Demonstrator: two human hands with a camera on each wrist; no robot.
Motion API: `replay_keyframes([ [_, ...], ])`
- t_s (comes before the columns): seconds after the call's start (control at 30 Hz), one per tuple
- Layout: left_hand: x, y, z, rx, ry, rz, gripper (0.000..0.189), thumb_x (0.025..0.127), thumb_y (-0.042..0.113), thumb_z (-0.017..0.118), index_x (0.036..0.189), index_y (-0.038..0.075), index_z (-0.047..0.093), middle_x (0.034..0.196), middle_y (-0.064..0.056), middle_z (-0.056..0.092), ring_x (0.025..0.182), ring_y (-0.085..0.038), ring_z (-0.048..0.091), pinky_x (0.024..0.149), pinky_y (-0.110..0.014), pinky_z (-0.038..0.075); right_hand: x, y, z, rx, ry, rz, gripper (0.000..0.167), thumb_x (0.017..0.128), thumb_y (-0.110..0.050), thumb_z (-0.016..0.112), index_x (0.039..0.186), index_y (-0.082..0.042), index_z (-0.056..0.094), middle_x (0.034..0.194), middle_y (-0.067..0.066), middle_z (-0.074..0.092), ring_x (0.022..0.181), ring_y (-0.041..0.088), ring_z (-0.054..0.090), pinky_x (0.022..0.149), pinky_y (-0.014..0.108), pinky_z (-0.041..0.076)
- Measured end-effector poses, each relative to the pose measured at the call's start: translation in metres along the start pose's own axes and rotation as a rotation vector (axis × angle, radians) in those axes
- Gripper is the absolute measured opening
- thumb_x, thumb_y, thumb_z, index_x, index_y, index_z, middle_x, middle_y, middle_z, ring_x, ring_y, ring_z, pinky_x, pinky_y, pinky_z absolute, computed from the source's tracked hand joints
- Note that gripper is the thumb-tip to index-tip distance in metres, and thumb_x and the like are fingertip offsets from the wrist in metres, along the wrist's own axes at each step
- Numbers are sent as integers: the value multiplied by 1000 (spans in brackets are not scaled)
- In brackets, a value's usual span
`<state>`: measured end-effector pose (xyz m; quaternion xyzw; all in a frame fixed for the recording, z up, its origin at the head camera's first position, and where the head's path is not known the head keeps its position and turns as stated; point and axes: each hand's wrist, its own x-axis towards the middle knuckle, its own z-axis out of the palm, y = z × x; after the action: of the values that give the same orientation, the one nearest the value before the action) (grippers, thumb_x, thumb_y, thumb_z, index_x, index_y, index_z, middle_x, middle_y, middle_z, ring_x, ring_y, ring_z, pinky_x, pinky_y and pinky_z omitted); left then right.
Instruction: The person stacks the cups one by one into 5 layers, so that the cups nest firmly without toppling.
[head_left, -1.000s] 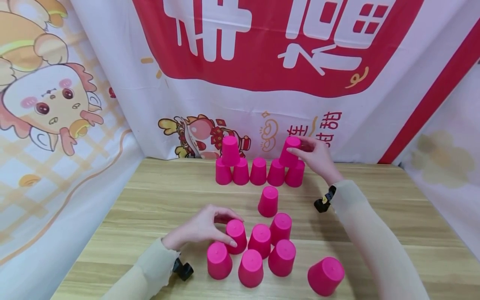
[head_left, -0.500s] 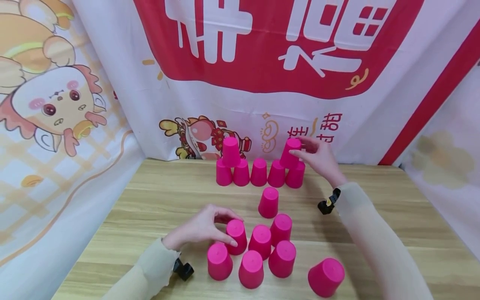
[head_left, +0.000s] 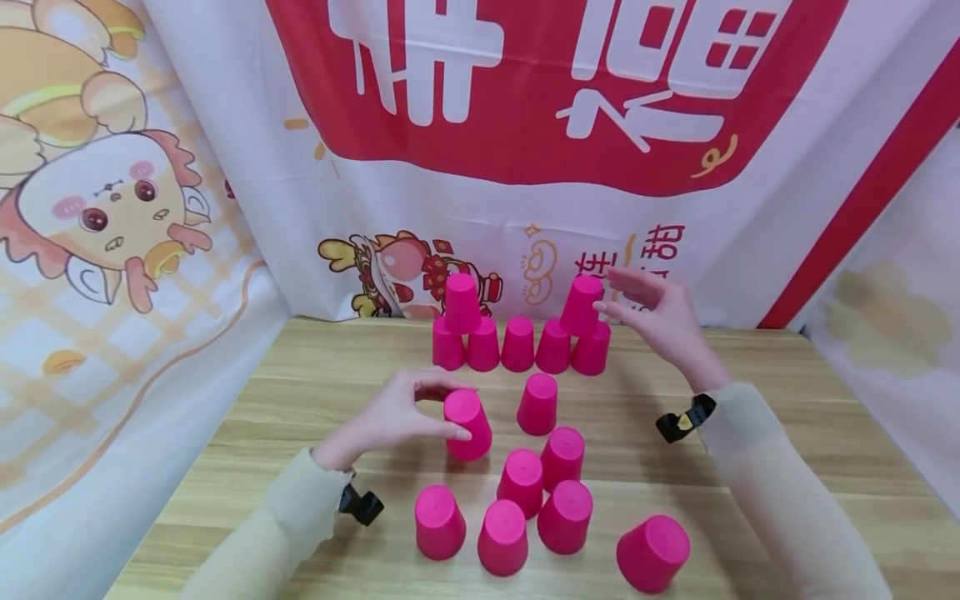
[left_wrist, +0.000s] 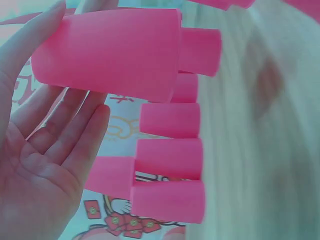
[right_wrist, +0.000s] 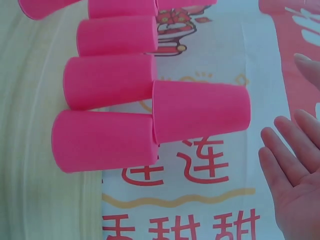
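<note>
Bench (head_left: 285, 392) carried pink cups in two lots, patterned cloth (head_left: 480, 208) behind; at the back, a row of five cups (head_left: 518, 344) bore two more, the left upper cup (head_left: 462, 304) and the right upper cup (head_left: 581, 306), each straddling an end pair.

Change over the last second, right side: right hand (head_left: 663, 325) let go of the right upper cup and backed off; fingers and thumb were spread, holding nothing, with a visible gap to the cup in the right wrist view; the cup stood without support from it, so I'd call that placement done for the stacking in hand.

Left side: left hand (head_left: 393, 408) took the held cup (head_left: 468, 429) out of the front cluster and toward the row; thumb and fingers pinched its sides; it sat left of the nearest loose cup (head_left: 537, 404), well short of the row; it looked raised, though the gap under it wasn't plain; I'd read that as the next piece already picked up. The other six loose cups hadn't visibly moved.

Held cup pointed narrow closed end up, wide mouth down; long axis near vertical, roughly parallel to the row cups'; couldn't rule out a slight lean.
</note>
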<state>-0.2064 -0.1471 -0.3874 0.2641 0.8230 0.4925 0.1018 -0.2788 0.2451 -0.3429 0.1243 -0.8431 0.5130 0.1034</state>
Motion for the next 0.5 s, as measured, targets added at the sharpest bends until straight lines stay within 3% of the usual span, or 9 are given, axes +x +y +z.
replay_keyframes([
  [0.13, 6, 10, -3, 43, 48, 24, 54, 76, 42, 91, 123, 24, 73, 112, 11, 71, 106, -14, 65, 93, -42, 54, -10, -1, 1, -18, -25, 7, 64, 87, -46, 80, 143, -26, 59, 136, -1, 63, 122, 18, 59, 95, 39, 54],
  [0.27, 12, 16, -5, 62, 85, 32, 51, 75, 47, 90, 119, 29, 73, 111, 13, 71, 106, -12, 65, 91, -41, 54, -18, 0, 4, 0, -65, 3, 62, 87, -45, 81, 142, -24, 61, 136, -2, 63, 122, 18, 60, 96, 42, 54],
  [0.5, 25, 24, -11, 85, 121, 96, 48, 75, 41, 92, 116, 26, 72, 109, 10, 71, 102, -13, 65, 89, -39, 55, -28, 9, 14, 11, -149, -67, 61, 88, -34, 83, 140, -12, 62, 135, 7, 64, 126, 28, 58, 101, 51, 49],
])
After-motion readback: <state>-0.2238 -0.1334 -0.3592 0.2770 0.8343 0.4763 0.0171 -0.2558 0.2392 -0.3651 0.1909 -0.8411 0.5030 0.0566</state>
